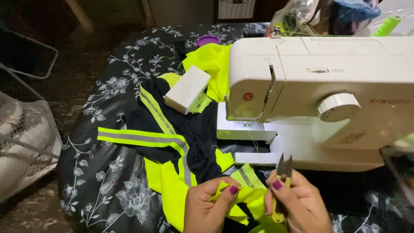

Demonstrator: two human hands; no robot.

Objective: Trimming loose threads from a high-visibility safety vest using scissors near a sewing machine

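Observation:
My left hand (pixel 209 207) pinches a fold of neon yellow fabric (pixel 241 196) near the bottom edge. My right hand (pixel 297 205) grips small thread snips (pixel 283 172) with a yellow handle, their dark blades pointing up, and also touches the same fabric. The fabric belongs to a black and neon yellow garment (pixel 172 138) with grey reflective stripes, spread to the left. A white sewing machine (pixel 319 90) stands right behind my hands, needle end toward the garment.
A white rectangular box (pixel 187 89) lies on the garment. A purple lid (pixel 208 40) sits at the back. The table has a dark floral cloth (pixel 103 172). A mesh basket (pixel 26 142) stands at left; plastic bags (pixel 327 17) sit behind the machine.

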